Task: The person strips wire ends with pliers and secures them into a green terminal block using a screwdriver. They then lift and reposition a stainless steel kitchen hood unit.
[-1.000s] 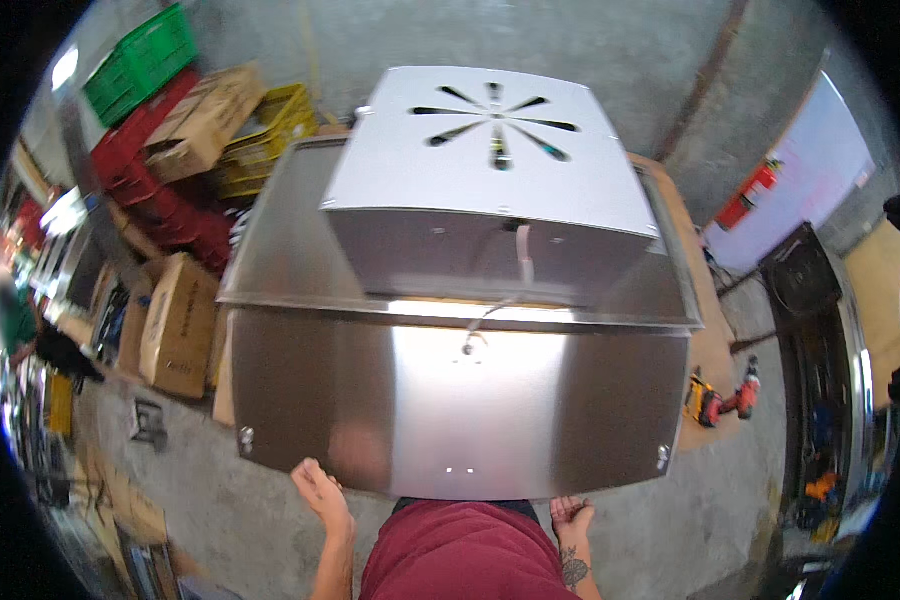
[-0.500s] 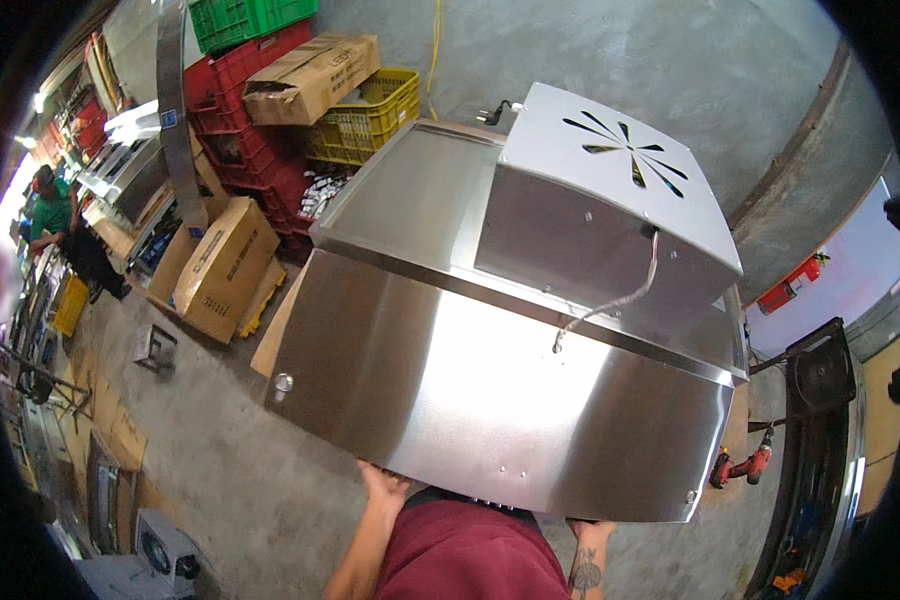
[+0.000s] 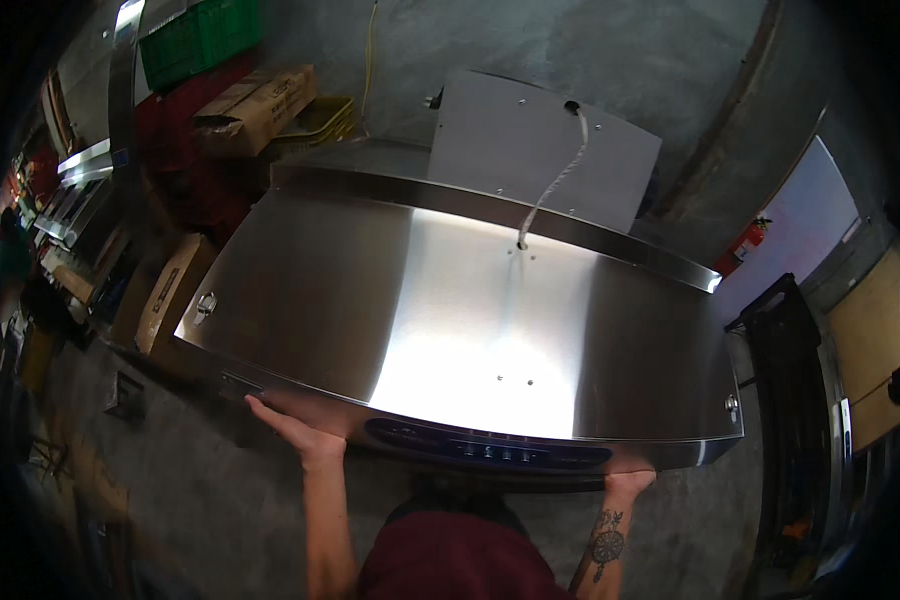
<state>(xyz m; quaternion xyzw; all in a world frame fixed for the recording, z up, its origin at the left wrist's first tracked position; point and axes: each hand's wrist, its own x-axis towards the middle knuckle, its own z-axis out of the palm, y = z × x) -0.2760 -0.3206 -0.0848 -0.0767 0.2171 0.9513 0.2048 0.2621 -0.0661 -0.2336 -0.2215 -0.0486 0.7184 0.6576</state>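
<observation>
A wide stainless steel range hood (image 3: 480, 320) fills the middle, tilted with its long front edge toward me. Along that edge runs a dark control panel (image 3: 488, 450) with a row of buttons. My left hand (image 3: 310, 435) grips the lower front edge near the left end, thumb on the face and the other fingers hidden underneath. Near the right end my right hand (image 3: 630, 482) holds the same edge, its fingers mostly out of sight. A grey metal box (image 3: 545, 150) stands at the back, joined to the hood by a pale cable (image 3: 558, 185). Small round fittings (image 3: 205, 308) sit near both side ends.
Stacked crates, with a green one (image 3: 198, 45) on top, stand at the back left beside a cardboard carton (image 3: 260, 105). Another carton (image 3: 175, 290) stands on the floor at left. A red fire extinguisher (image 3: 745, 245) is by a white panel (image 3: 795, 225) at right.
The hood's front edge has risen and tipped, bringing its control panel into view. Both hands have lifted with it, and the grey box now shows mainly its front side. The picture is darker.
</observation>
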